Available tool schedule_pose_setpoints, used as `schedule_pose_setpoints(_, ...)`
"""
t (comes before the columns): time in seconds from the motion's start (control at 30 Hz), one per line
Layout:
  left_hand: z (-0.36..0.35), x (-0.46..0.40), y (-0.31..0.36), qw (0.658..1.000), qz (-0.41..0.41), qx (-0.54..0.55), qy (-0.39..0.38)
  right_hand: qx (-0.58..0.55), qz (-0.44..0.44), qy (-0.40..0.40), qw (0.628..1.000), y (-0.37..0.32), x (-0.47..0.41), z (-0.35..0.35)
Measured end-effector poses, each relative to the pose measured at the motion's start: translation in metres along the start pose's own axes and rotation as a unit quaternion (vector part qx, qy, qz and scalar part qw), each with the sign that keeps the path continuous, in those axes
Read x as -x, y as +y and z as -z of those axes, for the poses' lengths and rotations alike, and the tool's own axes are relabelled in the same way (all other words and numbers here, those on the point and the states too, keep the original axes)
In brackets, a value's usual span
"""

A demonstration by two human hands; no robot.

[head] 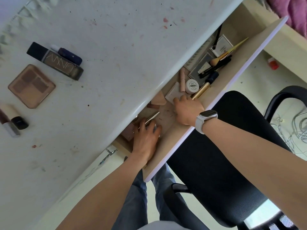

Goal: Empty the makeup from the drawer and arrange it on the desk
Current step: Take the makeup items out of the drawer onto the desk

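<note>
The open drawer (216,95) under the white desk (116,47) holds makeup. My left hand (146,136) reaches into its near end, and its fingers curl round a thin silver stick (153,117) over a small compact. My right hand (186,110), with a white watch on the wrist, lies further along; its fingertips touch a pale square compact (174,92). Beside it are a white jar (192,86), a pink tube (182,79), a gold stick (201,90) and several brushes (216,63). On the desk lie a brown palette (31,86), a dark long palette (56,61) and small tubes (14,120).
A black mesh chair (216,163) stands just behind the drawer front. A dark blue tube (69,54) lies beside the long palette. Cables (295,130) lie on the floor at right, along with a red-and-white item (272,63). Pink fabric (292,12) shows at top right.
</note>
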State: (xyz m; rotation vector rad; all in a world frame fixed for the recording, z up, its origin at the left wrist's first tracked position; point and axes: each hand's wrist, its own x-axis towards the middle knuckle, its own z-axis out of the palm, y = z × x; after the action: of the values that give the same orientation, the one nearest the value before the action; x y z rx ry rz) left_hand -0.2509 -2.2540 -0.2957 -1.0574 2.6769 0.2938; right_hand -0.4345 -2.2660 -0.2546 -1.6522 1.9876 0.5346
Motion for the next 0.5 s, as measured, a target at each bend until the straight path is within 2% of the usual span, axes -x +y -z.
schedule_pose_setpoints(0.17,-0.002,-0.004,-0.006,0.999,-0.032,-0.011,-0.013,-0.019,-0.001,0.005,1.0,-0.004,0.009,0.005)
schedule_pose_setpoints(0.3,0.011,-0.002,-0.01,0.998,-0.043,0.04,-0.013,-0.093,-0.003,0.06,0.994,-0.003,0.022,0.012)
schedule_pose_setpoints(0.37,0.022,0.003,-0.007,0.995,-0.049,0.092,0.002,-0.181,-0.004,0.106,0.978,-0.002,0.033,0.015)
schedule_pose_setpoints(0.5,0.056,0.023,0.001,0.983,-0.059,0.165,0.054,-0.373,-0.008,0.185,0.909,-0.004,0.059,0.025)
